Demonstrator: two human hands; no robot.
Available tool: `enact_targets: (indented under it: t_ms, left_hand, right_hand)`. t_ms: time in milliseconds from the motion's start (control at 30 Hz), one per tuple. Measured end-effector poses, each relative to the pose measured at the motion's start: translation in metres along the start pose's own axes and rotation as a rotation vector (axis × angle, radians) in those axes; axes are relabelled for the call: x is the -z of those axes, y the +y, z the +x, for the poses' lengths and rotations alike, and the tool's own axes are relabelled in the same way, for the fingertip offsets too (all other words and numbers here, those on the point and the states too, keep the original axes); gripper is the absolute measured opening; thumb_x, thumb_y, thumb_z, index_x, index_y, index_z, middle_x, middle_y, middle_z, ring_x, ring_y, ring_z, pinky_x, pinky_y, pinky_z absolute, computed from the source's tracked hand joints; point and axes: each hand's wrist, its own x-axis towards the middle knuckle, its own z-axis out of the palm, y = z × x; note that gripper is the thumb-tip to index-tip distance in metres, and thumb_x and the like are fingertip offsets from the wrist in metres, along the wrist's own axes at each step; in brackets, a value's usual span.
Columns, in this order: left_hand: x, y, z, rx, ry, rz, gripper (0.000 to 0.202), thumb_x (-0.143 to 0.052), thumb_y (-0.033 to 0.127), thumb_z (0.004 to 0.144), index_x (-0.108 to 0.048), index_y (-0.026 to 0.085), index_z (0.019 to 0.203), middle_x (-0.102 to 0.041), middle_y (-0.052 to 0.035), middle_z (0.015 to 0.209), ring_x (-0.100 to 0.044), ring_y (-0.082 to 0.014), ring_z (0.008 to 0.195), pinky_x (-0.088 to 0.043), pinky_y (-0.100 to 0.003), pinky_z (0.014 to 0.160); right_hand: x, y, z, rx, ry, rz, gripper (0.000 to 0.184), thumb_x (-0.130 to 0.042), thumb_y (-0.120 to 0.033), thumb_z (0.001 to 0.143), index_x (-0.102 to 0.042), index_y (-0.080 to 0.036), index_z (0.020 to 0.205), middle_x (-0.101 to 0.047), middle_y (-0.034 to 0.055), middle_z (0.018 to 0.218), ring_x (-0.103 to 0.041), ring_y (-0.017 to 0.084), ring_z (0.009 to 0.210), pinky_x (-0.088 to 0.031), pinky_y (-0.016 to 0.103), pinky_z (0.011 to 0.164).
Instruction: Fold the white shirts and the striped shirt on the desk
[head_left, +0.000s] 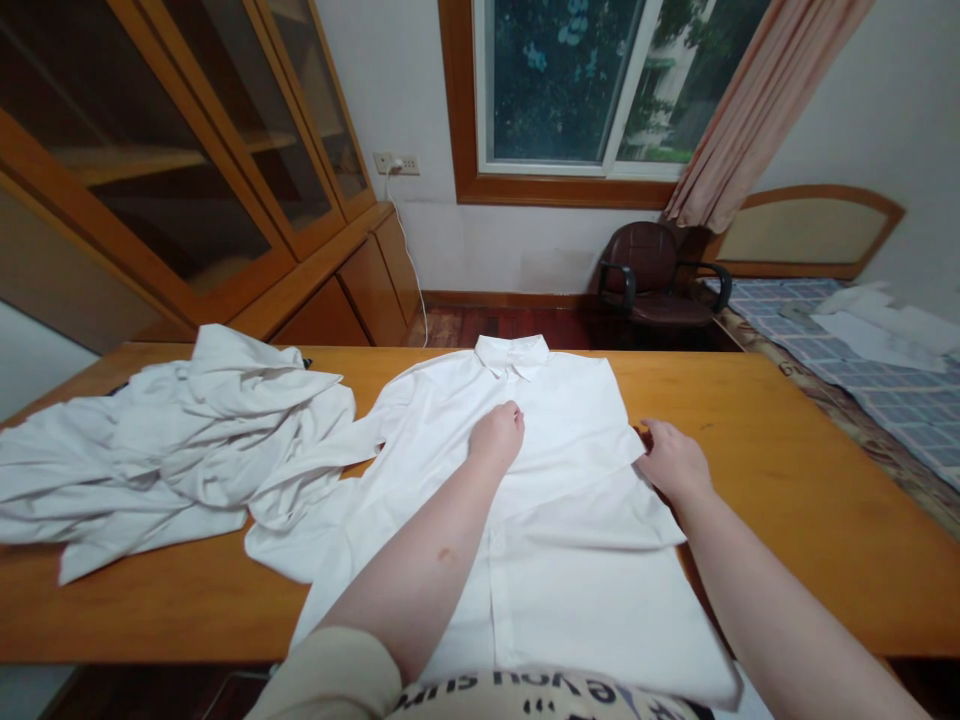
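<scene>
A white collared shirt lies spread front side up on the wooden table, its collar at the far edge and its button strip running towards me. Closed in a fist, my left hand rests on the upper chest beside the button strip; its fingertips are mostly hidden. My right hand is at the shirt's right edge, thumb and fingers curled around the end of the right sleeve. The shirt's left sleeve reaches towards a crumpled heap of white cloth on the left.
The wooden table extends past the shirt on both sides. Beyond it are a glass-fronted cabinet, a brown armchair and a window. A bed with a checked cover stands at the right.
</scene>
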Motion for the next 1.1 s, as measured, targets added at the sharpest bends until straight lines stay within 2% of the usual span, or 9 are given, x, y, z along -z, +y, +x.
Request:
enact_targets:
  t_ms: [133, 200, 433, 533, 600, 667, 867, 1000, 1100]
  left_hand:
    - [0.007, 0.004, -0.005, -0.057, 0.029, 0.018, 0.024, -0.036, 0.031, 0.093, -0.058, 0.024, 0.101, -0.065, -0.0046, 0.096, -0.061, -0.0189, 0.085, -0.042, -0.030, 0.072]
    - [0.011, 0.006, -0.008, -0.082, 0.051, 0.035, 0.023, -0.036, 0.030, 0.094, -0.057, 0.024, 0.103, -0.065, -0.0044, 0.096, -0.061, -0.0188, 0.086, -0.042, -0.030, 0.074]
    - [0.011, 0.008, -0.007, -0.073, -0.012, 0.124, 0.031, -0.045, 0.038, 0.089, -0.054, 0.020, 0.113, -0.063, -0.0079, 0.100, -0.060, -0.0236, 0.091, -0.045, -0.035, 0.077]
    - [0.011, 0.013, -0.010, -0.099, -0.017, 0.148, 0.040, -0.051, 0.037, 0.086, -0.051, 0.019, 0.122, -0.058, -0.0115, 0.119, -0.055, -0.0260, 0.105, -0.042, -0.037, 0.087]
    - [0.014, 0.020, -0.015, -0.162, -0.025, 0.158, 0.049, -0.053, 0.036, 0.085, -0.045, 0.019, 0.130, -0.047, -0.0132, 0.136, -0.046, -0.0279, 0.120, -0.036, -0.040, 0.098]
    - [0.016, 0.029, -0.023, -0.240, -0.107, 0.153, 0.056, -0.054, 0.038, 0.084, -0.040, 0.021, 0.136, -0.036, -0.0124, 0.146, -0.034, -0.0289, 0.131, -0.027, -0.044, 0.106]
    - [0.014, 0.042, -0.060, -0.431, -0.493, 0.047, 0.078, -0.056, 0.055, 0.078, -0.028, 0.027, 0.144, -0.015, -0.0122, 0.155, -0.015, -0.0334, 0.141, -0.015, -0.057, 0.109]
    - [0.016, 0.027, -0.080, -0.495, -0.526, 0.028, 0.078, -0.055, 0.052, 0.080, -0.023, 0.028, 0.146, -0.010, -0.0109, 0.155, -0.011, -0.0307, 0.142, -0.010, -0.055, 0.111]
    - [0.029, 0.005, -0.089, -0.433, -0.511, 0.032, 0.072, -0.049, 0.050, 0.084, -0.021, 0.028, 0.147, -0.013, -0.0096, 0.155, -0.012, -0.0279, 0.142, -0.011, -0.051, 0.112]
  right_hand:
    - [-0.004, -0.008, 0.011, 0.008, 0.023, -0.137, 0.023, -0.044, -0.022, 0.084, -0.064, -0.015, 0.076, -0.067, 0.0086, 0.077, -0.059, 0.020, 0.070, -0.027, 0.030, 0.059]
    - [-0.004, -0.010, 0.012, 0.017, 0.017, -0.165, 0.024, -0.044, -0.019, 0.082, -0.064, -0.015, 0.070, -0.065, 0.0085, 0.073, -0.058, 0.019, 0.068, -0.025, 0.030, 0.058]
    - [0.001, -0.016, 0.005, -0.169, -0.113, -0.091, 0.025, -0.041, -0.025, 0.085, -0.066, -0.018, 0.081, -0.068, 0.0089, 0.084, -0.060, 0.020, 0.073, -0.026, 0.028, 0.055]
    - [0.002, -0.020, 0.006, -0.188, -0.134, -0.079, 0.026, -0.040, -0.024, 0.087, -0.065, -0.018, 0.088, -0.067, 0.0089, 0.089, -0.060, 0.020, 0.076, -0.028, 0.028, 0.055]
    - [0.002, -0.021, 0.006, -0.202, -0.102, -0.070, 0.026, -0.039, -0.024, 0.088, -0.063, -0.017, 0.096, -0.067, 0.0092, 0.094, -0.060, 0.020, 0.077, -0.029, 0.028, 0.055]
    - [0.002, -0.022, 0.006, -0.201, -0.048, -0.039, 0.029, -0.038, -0.025, 0.089, -0.061, -0.018, 0.106, -0.065, 0.0091, 0.101, -0.060, 0.019, 0.078, -0.030, 0.027, 0.056]
    - [-0.001, -0.014, 0.003, -0.081, 0.044, 0.015, 0.035, -0.045, -0.017, 0.083, -0.060, -0.021, 0.115, -0.062, 0.0083, 0.103, -0.057, 0.018, 0.075, -0.033, 0.028, 0.058]
    - [-0.004, -0.003, 0.003, 0.086, 0.073, 0.064, 0.049, -0.047, -0.009, 0.074, -0.059, -0.021, 0.120, -0.061, 0.0083, 0.109, -0.057, 0.021, 0.090, -0.040, 0.030, 0.074]
    - [-0.002, 0.001, 0.002, 0.247, 0.089, 0.094, 0.056, -0.050, -0.012, 0.070, -0.056, -0.019, 0.126, -0.057, 0.0101, 0.119, -0.052, 0.024, 0.104, -0.038, 0.034, 0.086]
